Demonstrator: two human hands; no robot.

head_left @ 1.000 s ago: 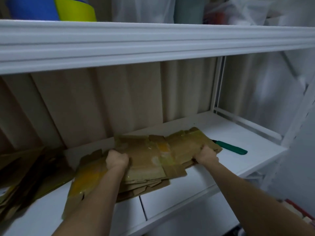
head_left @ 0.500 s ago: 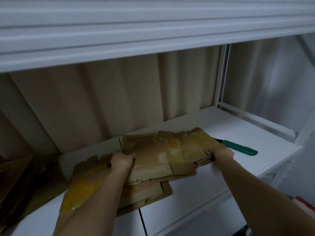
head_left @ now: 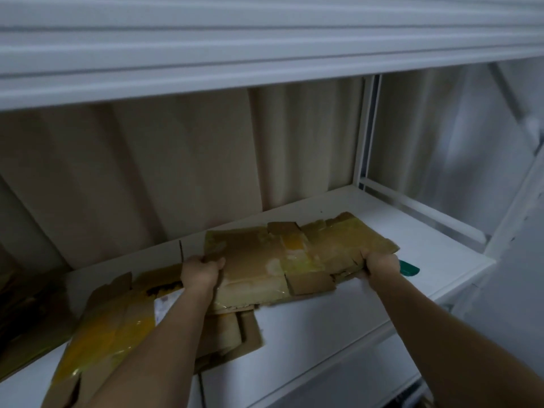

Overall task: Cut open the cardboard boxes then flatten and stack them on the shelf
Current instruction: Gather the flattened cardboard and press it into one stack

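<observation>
On the shelf (head_left: 323, 325), my left hand (head_left: 200, 273) and right hand (head_left: 379, 265) grip flattened cardboard (head_left: 273, 260) above another flat piece (head_left: 117, 325), so stacking looks nearly done.

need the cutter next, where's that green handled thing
In the head view it lies on the white shelf at the right; the green handle pokes out behind the right hand.
</observation>
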